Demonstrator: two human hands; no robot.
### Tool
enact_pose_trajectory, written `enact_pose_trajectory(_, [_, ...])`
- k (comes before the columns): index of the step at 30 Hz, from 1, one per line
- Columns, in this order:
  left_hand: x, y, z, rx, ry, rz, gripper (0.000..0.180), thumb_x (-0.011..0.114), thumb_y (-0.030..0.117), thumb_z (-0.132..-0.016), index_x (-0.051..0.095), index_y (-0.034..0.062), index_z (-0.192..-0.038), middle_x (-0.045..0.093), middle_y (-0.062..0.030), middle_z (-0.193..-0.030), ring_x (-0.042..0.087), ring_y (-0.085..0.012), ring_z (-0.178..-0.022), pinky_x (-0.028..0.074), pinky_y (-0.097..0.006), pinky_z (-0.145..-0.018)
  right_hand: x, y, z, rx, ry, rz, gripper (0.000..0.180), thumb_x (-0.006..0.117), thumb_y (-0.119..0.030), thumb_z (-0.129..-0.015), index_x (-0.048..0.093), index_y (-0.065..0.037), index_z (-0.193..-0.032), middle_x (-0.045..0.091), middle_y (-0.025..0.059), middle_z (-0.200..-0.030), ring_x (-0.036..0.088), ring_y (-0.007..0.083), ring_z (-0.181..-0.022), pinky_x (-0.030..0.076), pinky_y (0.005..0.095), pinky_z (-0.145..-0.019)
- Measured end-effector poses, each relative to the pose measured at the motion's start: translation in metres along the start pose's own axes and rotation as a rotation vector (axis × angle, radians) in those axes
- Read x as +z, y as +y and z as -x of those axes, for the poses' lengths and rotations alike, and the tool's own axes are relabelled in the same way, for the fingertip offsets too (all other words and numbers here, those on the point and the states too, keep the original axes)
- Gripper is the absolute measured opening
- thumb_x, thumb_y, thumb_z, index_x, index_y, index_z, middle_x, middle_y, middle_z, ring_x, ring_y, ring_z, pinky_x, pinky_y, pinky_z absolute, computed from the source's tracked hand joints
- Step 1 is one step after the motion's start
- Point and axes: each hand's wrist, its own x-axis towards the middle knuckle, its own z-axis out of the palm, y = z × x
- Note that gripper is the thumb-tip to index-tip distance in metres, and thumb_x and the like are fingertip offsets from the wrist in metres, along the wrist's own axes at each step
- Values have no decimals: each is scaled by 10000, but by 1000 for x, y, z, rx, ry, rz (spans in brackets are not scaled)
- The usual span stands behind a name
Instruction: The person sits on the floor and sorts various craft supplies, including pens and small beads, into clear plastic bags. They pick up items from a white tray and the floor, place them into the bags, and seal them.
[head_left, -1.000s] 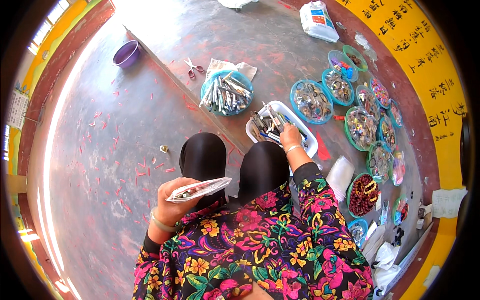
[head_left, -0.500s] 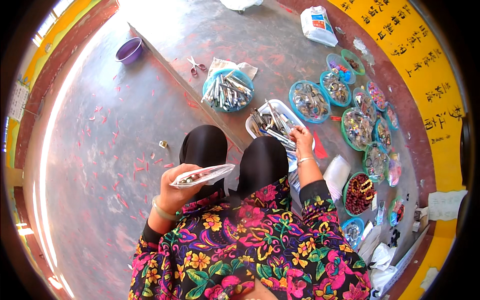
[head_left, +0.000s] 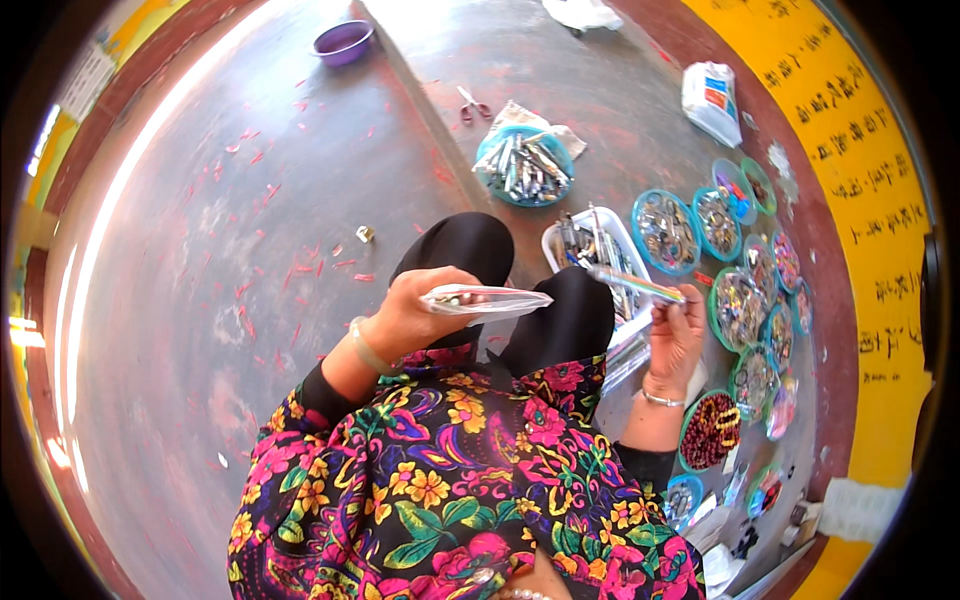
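The left hand (head_left: 415, 312) grips a clear plastic pouch (head_left: 487, 299), while the right hand (head_left: 676, 335) pinches a slim pen (head_left: 636, 284) above the white tray (head_left: 556, 240).

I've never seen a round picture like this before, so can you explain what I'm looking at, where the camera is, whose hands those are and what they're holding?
The picture comes from a wide fisheye camera worn on a person's head and looking down, which is why it is round and straight edges bend. At the bottom you see that person's own flowered sleeves and dark knees.

The left hand holds up a clear plastic bag with small items inside. The right hand holds a thin pen-like stick by one end.

On the floor in front lie a white tray of similar sticks, a blue basket of metal pieces, and a curved row of small round dishes filled with tiny mixed items. Farther off are scissors and a purple bowl.
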Motion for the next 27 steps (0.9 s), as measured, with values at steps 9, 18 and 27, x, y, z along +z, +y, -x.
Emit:
enact_pose_trajectory(9, [1, -1, 3, 78, 20, 8, 214, 725, 75, -740, 623, 24, -921, 651, -97, -770, 626, -167, -679, 487, -274, -649, 103, -47, 22, -273, -378, 290, 339, 681, 21, -766, 530, 4, -1070, 610, 152, -976, 603, 232, -896, 507, 342, -794])
enact_pose_trajectory(18, [-2, -2, 4, 47, -16, 87, 229, 713, 61, -750, 625, 17, -957, 665, -101, -821, 626, -145, -719, 486, -264, -680, 147, -53, 16, -316, -635, 663, 220, 624, 75, -793, 570, 36, -1003, 628, 157, -987, 600, 211, -922, 475, 303, -819])
enact_pose_trajectory(27, [-4, -4, 6, 0, -13, 126, 226, 717, 58, -758, 627, 12, -960, 674, -80, -846, 627, -119, -752, 491, -252, -699, 179, -44, 9, -234, -803, 850, 234, 634, 79, -760, 615, 14, -984, 652, 94, -928, 614, 156, -791, 482, 268, -707])
